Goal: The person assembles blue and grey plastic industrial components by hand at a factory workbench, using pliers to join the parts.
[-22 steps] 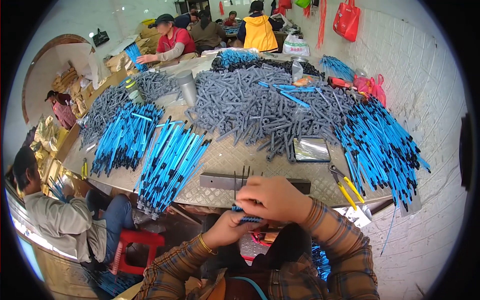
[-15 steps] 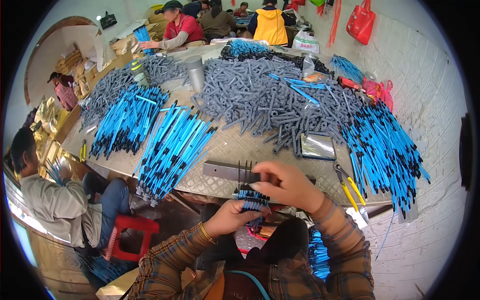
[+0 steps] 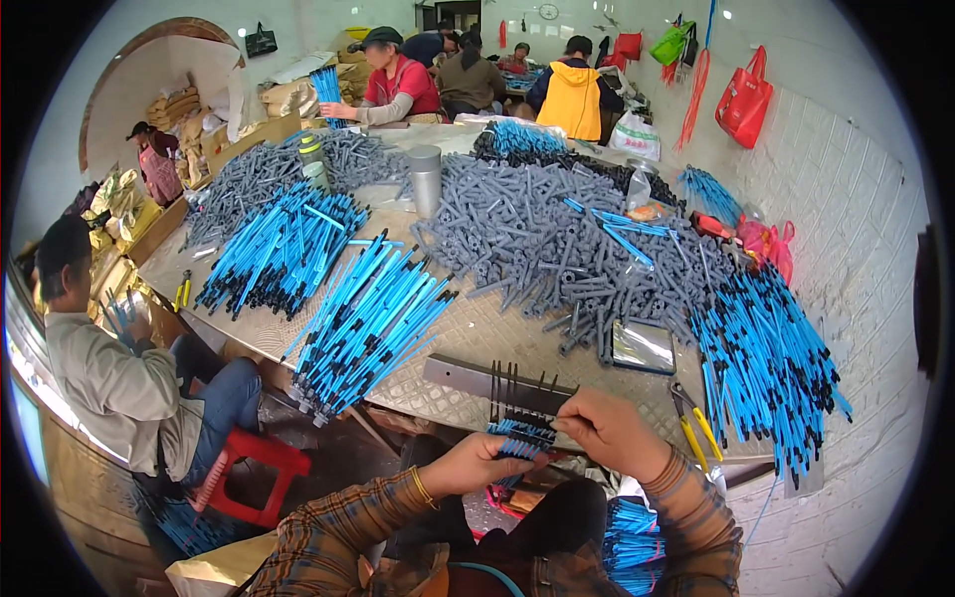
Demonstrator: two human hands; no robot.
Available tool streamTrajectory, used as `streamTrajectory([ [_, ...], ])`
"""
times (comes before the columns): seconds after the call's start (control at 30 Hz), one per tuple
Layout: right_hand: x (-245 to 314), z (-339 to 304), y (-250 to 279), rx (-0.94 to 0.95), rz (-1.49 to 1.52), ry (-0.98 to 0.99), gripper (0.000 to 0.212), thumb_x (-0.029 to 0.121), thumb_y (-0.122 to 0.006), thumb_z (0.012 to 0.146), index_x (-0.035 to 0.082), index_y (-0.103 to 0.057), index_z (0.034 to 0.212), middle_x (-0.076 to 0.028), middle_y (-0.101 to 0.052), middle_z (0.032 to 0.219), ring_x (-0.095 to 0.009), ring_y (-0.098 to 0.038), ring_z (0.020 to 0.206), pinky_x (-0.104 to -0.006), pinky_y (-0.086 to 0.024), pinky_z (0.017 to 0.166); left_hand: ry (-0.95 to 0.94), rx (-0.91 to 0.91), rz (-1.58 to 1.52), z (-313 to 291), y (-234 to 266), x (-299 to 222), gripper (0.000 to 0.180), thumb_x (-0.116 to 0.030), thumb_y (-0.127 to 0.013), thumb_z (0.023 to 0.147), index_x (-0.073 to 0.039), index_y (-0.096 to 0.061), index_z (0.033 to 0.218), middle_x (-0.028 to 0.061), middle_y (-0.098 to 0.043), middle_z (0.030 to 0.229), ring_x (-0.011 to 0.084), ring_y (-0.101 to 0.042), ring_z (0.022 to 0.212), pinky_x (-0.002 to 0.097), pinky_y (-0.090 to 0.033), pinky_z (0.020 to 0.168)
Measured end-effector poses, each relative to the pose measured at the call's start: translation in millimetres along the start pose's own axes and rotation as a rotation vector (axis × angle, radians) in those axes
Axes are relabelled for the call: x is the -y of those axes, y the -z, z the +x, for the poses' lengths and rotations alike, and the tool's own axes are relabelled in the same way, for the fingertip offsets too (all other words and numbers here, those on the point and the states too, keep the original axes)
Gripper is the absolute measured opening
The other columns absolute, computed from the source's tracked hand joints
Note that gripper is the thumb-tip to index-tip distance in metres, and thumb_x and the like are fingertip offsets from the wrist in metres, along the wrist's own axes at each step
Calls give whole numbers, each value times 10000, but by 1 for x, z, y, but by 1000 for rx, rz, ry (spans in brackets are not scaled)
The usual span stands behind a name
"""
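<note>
Head view: the patterned table bears a heap of grey pieces. By the near edge, the right hand has fingers narrowed, their hold unclear, beside the left hand, which clasps a blue-and-black stick bundle.

Heap of parts shows grey. Nearer than heap: held bundle, blue and black; sleeves, brown plaid. Right of heap: rods, blue and black; tote bag, red. Beyond heap: vest, yellow. Left of heap: canister, silver-grey.
</note>
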State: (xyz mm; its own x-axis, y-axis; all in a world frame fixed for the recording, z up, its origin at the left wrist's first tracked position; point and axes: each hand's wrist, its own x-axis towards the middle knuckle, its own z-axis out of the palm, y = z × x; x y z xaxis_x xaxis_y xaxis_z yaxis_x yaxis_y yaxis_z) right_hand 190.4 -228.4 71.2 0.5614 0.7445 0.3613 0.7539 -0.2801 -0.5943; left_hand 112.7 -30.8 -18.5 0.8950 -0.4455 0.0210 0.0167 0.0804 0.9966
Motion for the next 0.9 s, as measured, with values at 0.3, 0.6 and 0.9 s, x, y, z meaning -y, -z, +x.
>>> streamTrajectory([
  [0.3, -55, -1, 24, -125, -91, -145, 158, 126, -600, 799, 42, -600, 933, -124, -609, 798, -274, -594, 700, -322, -466, 629, 44, -5, -98, 1, 0, -3, 204, -37, -539, 873, 5, -611, 1059, 60, -622, 1063, 133, -558, 1008, 276, -418, 899],
  [0.6, -193, 5, 45, -44, -729, -457, 104, 160, -552, 783, 70, -581, 828, -172, -593, 858, -369, -590, 779, -456, -467, 671, 66, -31, -27, 4, 0, -13, 208, -18, -528, 859, 8, -617, 1046, 70, -632, 1048, 161, -565, 1024, 301, -410, 911],
  [0.9, -161, -1, 58, -63, -674, -406, 143, 205, -515, 829, 80, -561, 878, -150, -576, 881, -341, -580, 777, -439, -452, 652, 67, -59, -72, -1, -4, -11, 219, -35, -530, 870, 7, -609, 1070, 67, -629, 1058, 144, -564, 1002, 282, -418, 890],
])
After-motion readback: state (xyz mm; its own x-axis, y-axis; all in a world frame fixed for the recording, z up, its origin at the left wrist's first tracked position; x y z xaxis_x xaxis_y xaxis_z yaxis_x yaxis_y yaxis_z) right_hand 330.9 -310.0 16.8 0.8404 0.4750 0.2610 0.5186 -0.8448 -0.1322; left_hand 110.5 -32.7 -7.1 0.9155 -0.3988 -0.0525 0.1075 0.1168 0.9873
